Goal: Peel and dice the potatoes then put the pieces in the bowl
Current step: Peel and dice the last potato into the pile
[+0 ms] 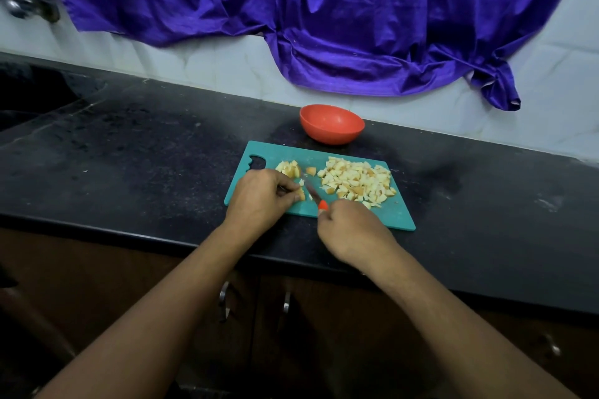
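Observation:
A teal cutting board (397, 214) lies on the black counter. A heap of diced potato pieces (356, 181) covers its right half, and a smaller cluster of potato pieces (288, 168) sits at its left. My left hand (259, 197) pinches a potato piece (299, 195) against the board. My right hand (353, 233) grips a knife with an orange handle (322, 205), its blade (311, 190) angled up-left beside that piece. An orange bowl (330, 123) stands just behind the board; I see nothing inside it.
The black counter (146, 155) stretches left toward a sink (29, 97) with a tap (19, 6) above. A purple cloth (324, 16) hangs on the tiled wall behind the bowl. Cabinet doors with metal handles (223, 298) sit below the counter edge.

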A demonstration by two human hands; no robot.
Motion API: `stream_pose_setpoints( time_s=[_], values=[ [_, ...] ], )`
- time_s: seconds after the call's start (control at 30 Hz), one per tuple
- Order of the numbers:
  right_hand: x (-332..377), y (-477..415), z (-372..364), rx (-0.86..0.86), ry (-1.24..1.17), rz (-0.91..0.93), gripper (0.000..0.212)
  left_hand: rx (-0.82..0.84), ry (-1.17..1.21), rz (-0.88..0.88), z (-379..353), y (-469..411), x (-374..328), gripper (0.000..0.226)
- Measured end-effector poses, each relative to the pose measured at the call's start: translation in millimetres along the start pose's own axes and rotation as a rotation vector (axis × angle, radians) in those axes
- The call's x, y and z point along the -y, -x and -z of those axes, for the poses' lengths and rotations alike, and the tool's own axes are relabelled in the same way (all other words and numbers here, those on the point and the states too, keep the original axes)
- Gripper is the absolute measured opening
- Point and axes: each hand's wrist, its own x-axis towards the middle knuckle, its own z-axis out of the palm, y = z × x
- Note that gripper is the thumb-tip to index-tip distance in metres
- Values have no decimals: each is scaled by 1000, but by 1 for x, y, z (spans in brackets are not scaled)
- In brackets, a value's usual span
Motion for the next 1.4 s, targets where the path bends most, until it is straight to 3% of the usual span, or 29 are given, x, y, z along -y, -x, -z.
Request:
stream_pose_setpoints(
  time_s=[0.83,1.07,1.2,1.4],
  values=[
    [5,13,-14,10,239,54,28,0,-59,17,3,2,-6,14],
    [-9,5,-7,55,-45,-6,33,41,30,30,9,7,-3,20],
    [-7,4,-4,-3,-23,6,32,10,97,53,10,8,-2,29],
    [4,2,-6,-23,56,30,29,4,44,41,8,7,-2,9]
  ],
)
